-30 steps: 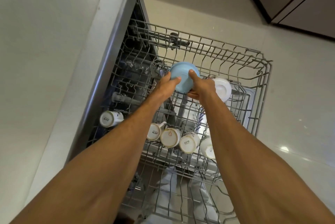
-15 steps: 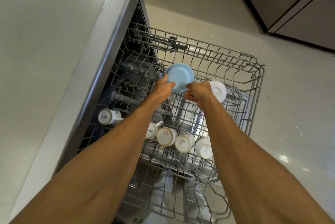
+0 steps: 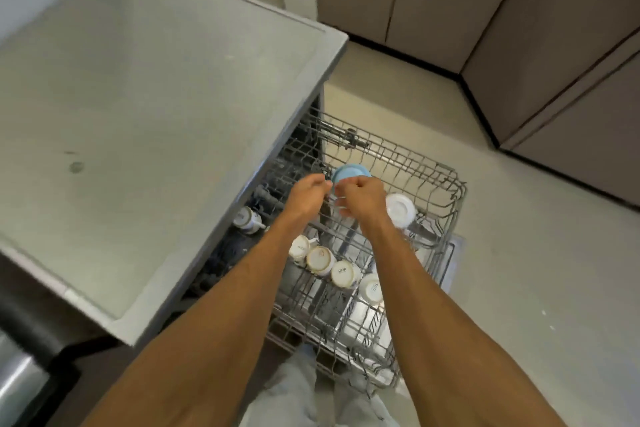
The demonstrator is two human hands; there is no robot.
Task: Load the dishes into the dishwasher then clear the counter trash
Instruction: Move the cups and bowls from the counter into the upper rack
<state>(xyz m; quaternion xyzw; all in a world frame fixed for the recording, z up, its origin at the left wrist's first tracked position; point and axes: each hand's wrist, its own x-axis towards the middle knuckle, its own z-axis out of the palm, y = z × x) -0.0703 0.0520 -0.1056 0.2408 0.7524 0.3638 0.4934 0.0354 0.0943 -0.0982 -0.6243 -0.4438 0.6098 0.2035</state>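
Blue bowl going into the pulled-out rack

The blue bowl [image 3: 348, 173] stands on edge among the far tines of the dishwasher rack [image 3: 427, 184], beside a white dish [image 3: 400, 209] — light, stiff, glazed and slippery, likely breakable, best held at the rim. Left hand [image 3: 308, 196] and right hand [image 3: 362, 200] sit curled just below it; whether either grips it I cannot tell. Earlier both hands clasped it — now the view has swung up over the table [image 3: 156, 115].
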